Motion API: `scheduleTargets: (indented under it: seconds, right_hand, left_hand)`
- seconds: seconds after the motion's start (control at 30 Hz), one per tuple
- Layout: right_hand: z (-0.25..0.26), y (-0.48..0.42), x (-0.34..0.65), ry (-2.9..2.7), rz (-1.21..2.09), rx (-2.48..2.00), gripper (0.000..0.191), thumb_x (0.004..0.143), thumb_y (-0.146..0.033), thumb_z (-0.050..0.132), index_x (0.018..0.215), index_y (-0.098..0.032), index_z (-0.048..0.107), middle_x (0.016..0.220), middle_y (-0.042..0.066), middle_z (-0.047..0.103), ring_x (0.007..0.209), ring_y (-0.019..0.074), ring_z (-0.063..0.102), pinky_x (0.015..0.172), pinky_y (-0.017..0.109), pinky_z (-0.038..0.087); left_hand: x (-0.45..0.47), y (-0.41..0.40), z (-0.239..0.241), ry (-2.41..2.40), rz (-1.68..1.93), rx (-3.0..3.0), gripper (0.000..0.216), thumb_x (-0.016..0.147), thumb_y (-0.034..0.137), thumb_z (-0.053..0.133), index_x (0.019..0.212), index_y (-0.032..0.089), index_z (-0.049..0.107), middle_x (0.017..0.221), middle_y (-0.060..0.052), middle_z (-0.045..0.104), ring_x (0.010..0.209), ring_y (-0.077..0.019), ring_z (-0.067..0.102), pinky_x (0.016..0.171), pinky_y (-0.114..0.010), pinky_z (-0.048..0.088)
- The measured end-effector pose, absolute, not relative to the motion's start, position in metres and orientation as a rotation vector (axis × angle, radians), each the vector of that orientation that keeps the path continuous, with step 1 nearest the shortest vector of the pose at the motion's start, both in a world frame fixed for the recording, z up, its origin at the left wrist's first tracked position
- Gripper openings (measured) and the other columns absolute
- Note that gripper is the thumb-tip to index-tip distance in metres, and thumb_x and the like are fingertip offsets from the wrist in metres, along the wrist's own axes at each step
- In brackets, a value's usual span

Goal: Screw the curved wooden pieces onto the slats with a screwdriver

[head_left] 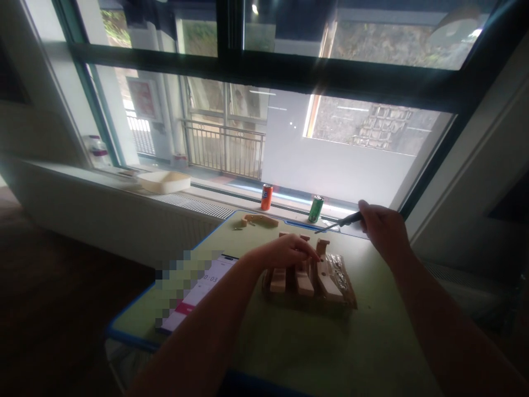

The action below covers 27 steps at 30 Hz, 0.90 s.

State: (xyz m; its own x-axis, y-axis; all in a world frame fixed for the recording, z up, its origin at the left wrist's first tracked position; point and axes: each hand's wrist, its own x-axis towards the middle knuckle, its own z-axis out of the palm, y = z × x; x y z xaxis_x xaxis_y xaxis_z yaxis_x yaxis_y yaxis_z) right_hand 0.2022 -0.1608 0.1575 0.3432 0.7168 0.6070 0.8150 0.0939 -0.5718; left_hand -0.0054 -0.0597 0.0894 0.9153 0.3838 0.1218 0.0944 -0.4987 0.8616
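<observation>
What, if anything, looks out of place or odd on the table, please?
Nothing looks spilled. One curved wooden piece lies apart near the far edge of the table, beside small loose bits, while the other wooden pieces sit grouped by the left hand. A blocky mosaic unnaturally hides part of the phone.

The phone (200, 289) shows the digits 0:03 on its pale screen, with pixelation covering what stands left of them. Marks on the orange can (268, 197) and the green can (316, 209) are too small to read; the red-and-white sign (142, 99) outside is too blurred to make out.
</observation>
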Motion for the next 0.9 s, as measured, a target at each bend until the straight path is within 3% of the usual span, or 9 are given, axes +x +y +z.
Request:
scheduleTargets:
  seconds: [0.13, 0.27, 0.33, 0.4, 0.47, 0.53, 0.67, 0.8, 0.9]
  right_hand:
    - [0.124, -0.126, 0.226, -0.838, 0.576, -1.184, 0.027, 0.076, -0.042, 0.055, 0.063, -0.019, 0.049, 0.047, -0.004, 0.047, 0.04, 0.0084, 0.038, 0.037, 0.022, 0.026]
    - [0.075, -0.095, 0.243, -0.663, 0.797, -1.138, 0.023, 0.083, -0.028, 0.043, 0.061, -0.02, 0.041, 0.043, -0.006, 0.036, 0.037, 0.0077, 0.034, 0.034, 0.021, 0.026]
    - [0.054, -0.086, 0.25, -0.577, 0.918, -1.168, 0.023, 0.085, -0.024, 0.041, 0.064, -0.017, 0.047, 0.046, -0.005, 0.041, 0.038, 0.0079, 0.037, 0.035, 0.021, 0.031]
    - [0.038, -0.081, 0.257, -0.502, 1.004, -1.182, 0.019, 0.087, -0.028, 0.045, 0.084, -0.012, 0.056, 0.07, 0.001, 0.057, 0.056, 0.0097, 0.053, 0.049, 0.024, 0.045]
    - [0.027, -0.076, 0.261, -0.437, 1.051, -1.181, 0.026, 0.087, -0.031, 0.049, 0.106, -0.014, 0.054, 0.1, 0.006, 0.059, 0.081, 0.0143, 0.058, 0.069, 0.032, 0.05]
    - [0.018, -0.073, 0.263, -0.382, 1.069, -1.177, 0.031, 0.086, -0.032, 0.05, 0.113, -0.016, 0.052, 0.111, 0.008, 0.055, 0.092, 0.0173, 0.057, 0.077, 0.037, 0.049]
    - [0.005, -0.07, 0.263, -0.316, 1.074, -1.179, 0.028, 0.088, -0.034, 0.047, 0.105, -0.013, 0.054, 0.095, 0.005, 0.059, 0.076, 0.0132, 0.058, 0.065, 0.03, 0.05]
    - [0.002, -0.072, 0.261, -0.314, 1.067, -1.181, 0.026, 0.09, -0.031, 0.04, 0.08, -0.012, 0.056, 0.061, 0.002, 0.054, 0.053, 0.0111, 0.052, 0.048, 0.024, 0.046]
    - [0.005, -0.075, 0.258, -0.314, 1.059, -1.181, 0.024, 0.088, -0.03, 0.041, 0.076, -0.014, 0.054, 0.055, 0.002, 0.053, 0.05, 0.0122, 0.053, 0.045, 0.025, 0.046]
  left_hand:
    - [-0.013, -0.058, 0.099, 0.174, 0.575, 1.967, 0.019, 0.074, 0.017, 0.052, 0.081, 0.014, 0.07, 0.084, -0.005, 0.066, 0.07, -0.0091, 0.056, 0.064, -0.022, 0.045]
    - [-0.023, -0.038, 0.098, 0.327, 1.159, 1.649, 0.02, 0.077, 0.02, 0.046, 0.077, 0.014, 0.065, 0.066, -0.001, 0.059, 0.051, -0.0051, 0.046, 0.048, -0.018, 0.036]
    - [-0.029, -0.022, 0.093, 0.634, 1.438, 1.573, 0.024, 0.078, 0.021, 0.041, 0.081, 0.015, 0.064, 0.061, -0.001, 0.056, 0.051, -0.0073, 0.047, 0.049, -0.019, 0.037]
    - [-0.035, -0.006, 0.082, 1.176, 1.536, 1.715, 0.03, 0.079, 0.02, 0.035, 0.084, 0.013, 0.064, 0.067, -0.005, 0.061, 0.06, -0.0127, 0.054, 0.056, -0.024, 0.041]
    - [-0.037, 0.007, 0.067, 1.645, 1.321, 2.08, 0.036, 0.082, 0.018, 0.031, 0.099, 0.012, 0.062, 0.09, -0.011, 0.064, 0.084, -0.0195, 0.059, 0.072, -0.03, 0.044]
    - [-0.036, 0.015, 0.048, 1.65, 1.166, 2.232, 0.039, 0.081, 0.012, 0.033, 0.112, 0.011, 0.057, 0.11, -0.014, 0.06, 0.103, -0.0221, 0.054, 0.086, -0.033, 0.04]
    - [-0.025, 0.021, 0.019, 1.464, 0.817, 2.454, 0.045, 0.076, 0.007, 0.044, 0.118, 0.017, 0.055, 0.127, -0.011, 0.051, 0.114, -0.0214, 0.047, 0.093, -0.03, 0.035]
    - [-0.019, 0.02, 0.014, 1.312, 0.541, 2.565, 0.023, 0.077, 0.025, 0.051, 0.092, 0.017, 0.067, 0.112, -0.009, 0.061, 0.101, -0.0215, 0.054, 0.086, -0.03, 0.04]
    - [-0.016, 0.017, 0.018, 1.34, 0.469, 2.575, 0.022, 0.078, 0.028, 0.05, 0.077, 0.014, 0.066, 0.092, -0.011, 0.065, 0.093, -0.0228, 0.056, 0.081, -0.031, 0.041]
